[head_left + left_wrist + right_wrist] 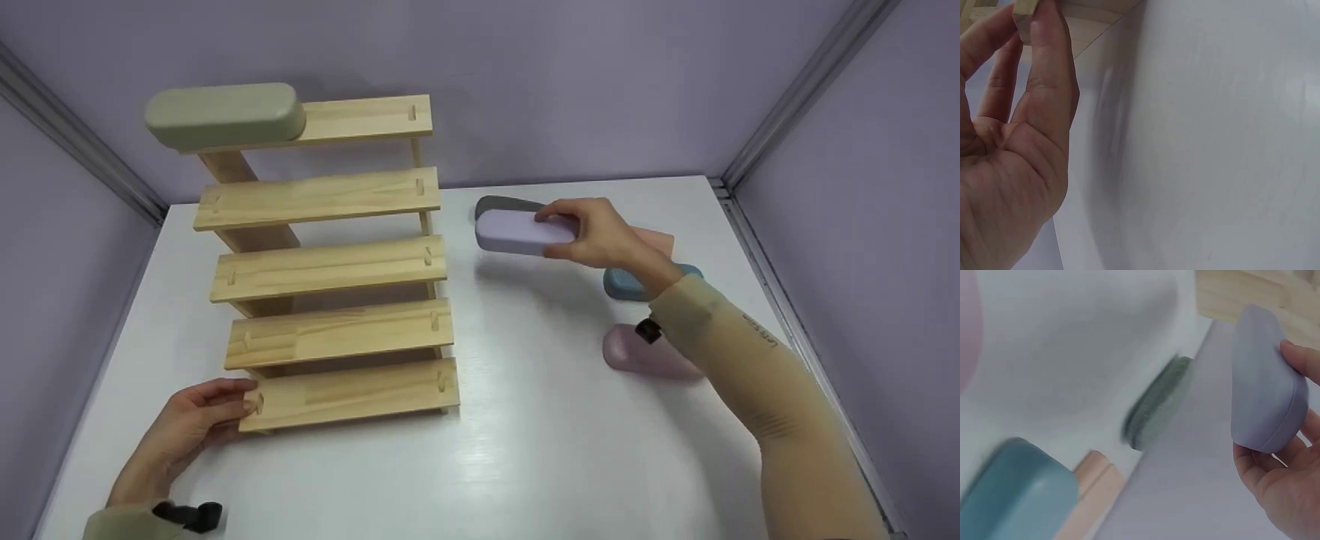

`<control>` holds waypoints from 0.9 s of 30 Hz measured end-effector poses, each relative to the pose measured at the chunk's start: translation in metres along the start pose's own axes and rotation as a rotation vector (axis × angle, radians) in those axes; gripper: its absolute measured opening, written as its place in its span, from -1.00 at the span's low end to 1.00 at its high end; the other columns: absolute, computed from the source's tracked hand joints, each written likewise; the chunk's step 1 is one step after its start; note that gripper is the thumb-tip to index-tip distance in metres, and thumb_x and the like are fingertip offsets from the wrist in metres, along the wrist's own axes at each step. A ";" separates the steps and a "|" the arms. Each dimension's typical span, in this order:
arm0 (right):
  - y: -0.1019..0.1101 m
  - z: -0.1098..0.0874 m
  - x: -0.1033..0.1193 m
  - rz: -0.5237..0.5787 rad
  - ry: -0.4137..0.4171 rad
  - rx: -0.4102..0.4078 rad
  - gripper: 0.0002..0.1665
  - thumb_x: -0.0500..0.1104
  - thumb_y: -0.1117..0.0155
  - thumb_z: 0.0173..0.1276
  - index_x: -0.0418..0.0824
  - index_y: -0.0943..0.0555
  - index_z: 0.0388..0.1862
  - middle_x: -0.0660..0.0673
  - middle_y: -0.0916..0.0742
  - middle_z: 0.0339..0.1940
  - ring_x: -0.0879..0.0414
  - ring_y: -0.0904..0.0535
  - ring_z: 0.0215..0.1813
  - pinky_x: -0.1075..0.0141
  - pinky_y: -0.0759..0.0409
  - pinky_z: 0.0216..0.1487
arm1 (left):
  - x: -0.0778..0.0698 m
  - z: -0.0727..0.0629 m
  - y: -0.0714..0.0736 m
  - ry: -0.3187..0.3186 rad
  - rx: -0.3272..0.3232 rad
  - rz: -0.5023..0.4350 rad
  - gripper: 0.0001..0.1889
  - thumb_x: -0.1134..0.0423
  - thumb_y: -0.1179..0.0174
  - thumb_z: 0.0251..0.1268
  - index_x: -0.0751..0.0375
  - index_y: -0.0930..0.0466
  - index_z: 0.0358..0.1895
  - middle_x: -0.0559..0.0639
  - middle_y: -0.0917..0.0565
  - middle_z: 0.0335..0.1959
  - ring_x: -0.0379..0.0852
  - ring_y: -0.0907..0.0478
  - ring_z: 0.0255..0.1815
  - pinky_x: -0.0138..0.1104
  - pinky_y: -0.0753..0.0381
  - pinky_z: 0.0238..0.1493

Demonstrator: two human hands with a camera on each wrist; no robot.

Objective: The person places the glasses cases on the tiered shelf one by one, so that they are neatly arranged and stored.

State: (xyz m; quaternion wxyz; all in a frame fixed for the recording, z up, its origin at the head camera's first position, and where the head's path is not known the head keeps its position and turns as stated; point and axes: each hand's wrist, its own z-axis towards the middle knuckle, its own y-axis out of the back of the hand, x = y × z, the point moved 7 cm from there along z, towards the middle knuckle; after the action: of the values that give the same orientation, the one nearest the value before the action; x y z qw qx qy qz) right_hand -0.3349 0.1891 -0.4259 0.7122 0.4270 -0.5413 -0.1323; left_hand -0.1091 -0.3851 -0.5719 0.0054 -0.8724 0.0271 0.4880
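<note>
My right hand (600, 232) grips one end of a lavender glasses case (510, 231), thumb and fingers on opposite sides. The case is raised above the white table, and a seam runs along its side in the right wrist view. At the lower left, my left hand (187, 424) pinches the left end of the lowest board of a stepped wooden rack (349, 394). In the left wrist view its fingers (1044, 67) are bent around the board's corner. A sage green glasses case (225, 112) lies on the left part of the rack's top tier.
Right of the rack, several more cases lie on the table (525, 450): a dark grey one (506, 202) near the back wall, a peach one (655, 241), a blue one (626, 283) and a pink one (637, 352). Pale walls enclose the table at the back and sides.
</note>
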 end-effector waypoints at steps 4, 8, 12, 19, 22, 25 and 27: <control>0.022 -0.006 0.016 0.029 0.022 -0.052 -0.43 -0.20 -0.69 0.28 -0.08 -0.81 0.29 -0.18 -0.85 0.29 -0.09 -0.73 0.19 0.11 -0.65 0.27 | 0.000 0.000 0.000 -0.004 0.001 -0.006 -0.66 0.47 -0.36 0.57 -0.17 -0.90 0.01 -0.28 -0.88 -0.13 -0.33 -0.83 -0.09 -0.40 -0.90 -0.06; 0.041 -0.010 0.029 0.083 0.016 -0.093 -0.43 -0.22 -0.68 0.30 -0.04 -0.80 0.31 -0.14 -0.83 0.32 -0.04 -0.72 0.19 0.36 -0.65 0.17 | 0.000 0.000 0.000 -0.005 -0.001 0.000 -0.67 0.47 -0.36 0.57 -0.14 -0.90 0.04 -0.26 -0.88 -0.13 -0.32 -0.83 -0.10 -0.39 -0.91 -0.06; 0.060 -0.011 0.044 0.133 0.033 -0.129 -0.41 -0.26 -0.67 0.32 -0.06 -0.80 0.33 -0.16 -0.82 0.37 0.02 -0.71 0.22 0.51 -0.60 0.17 | 0.001 0.002 -0.003 -0.006 0.013 0.016 -0.68 0.43 -0.36 0.60 -0.16 -0.88 0.06 -0.27 -0.88 -0.12 -0.32 -0.83 -0.09 -0.39 -0.90 -0.05; 0.089 0.005 0.080 0.186 0.122 -0.193 -0.43 -0.30 -0.67 0.28 -0.16 -0.81 0.29 -0.24 -0.84 0.26 0.15 -0.71 0.08 0.47 -0.62 0.14 | 0.000 0.003 -0.005 -0.004 0.036 0.022 -0.69 0.40 -0.37 0.61 -0.20 -0.88 0.07 -0.28 -0.89 -0.12 -0.32 -0.83 -0.08 -0.39 -0.90 -0.04; 0.095 0.020 0.098 0.194 0.145 -0.185 -0.43 -0.31 -0.67 0.27 -0.16 -0.82 0.29 -0.22 -0.85 0.25 0.18 -0.72 0.08 0.44 -0.63 0.16 | 0.000 0.001 -0.004 -0.003 0.031 0.022 -0.68 0.41 -0.37 0.61 -0.21 -0.89 0.05 -0.29 -0.89 -0.12 -0.33 -0.83 -0.08 -0.39 -0.90 -0.05; 0.100 0.040 0.120 0.183 0.168 -0.173 -0.44 -0.32 -0.66 0.26 -0.14 -0.82 0.27 -0.19 -0.86 0.24 0.18 -0.73 0.10 0.43 -0.64 0.20 | -0.002 0.000 -0.004 -0.010 0.025 0.025 -0.68 0.42 -0.37 0.59 -0.20 -0.89 0.06 -0.28 -0.89 -0.12 -0.33 -0.84 -0.08 -0.40 -0.90 -0.05; 0.102 0.053 0.134 0.175 0.184 -0.166 -0.44 -0.32 -0.65 0.28 -0.13 -0.82 0.28 -0.17 -0.86 0.26 0.18 -0.73 0.14 0.42 -0.64 0.24 | -0.004 0.000 -0.005 -0.020 0.020 0.033 -0.68 0.42 -0.38 0.58 -0.19 -0.89 0.06 -0.28 -0.89 -0.12 -0.33 -0.83 -0.08 -0.41 -0.90 -0.05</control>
State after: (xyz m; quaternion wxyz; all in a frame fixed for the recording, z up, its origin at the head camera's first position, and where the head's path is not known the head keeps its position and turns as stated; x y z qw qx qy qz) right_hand -0.3588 0.1388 -0.2581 0.8004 0.3279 -0.4963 -0.0743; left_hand -0.1110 -0.3800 -0.5692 0.0065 -0.8669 0.0465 0.4963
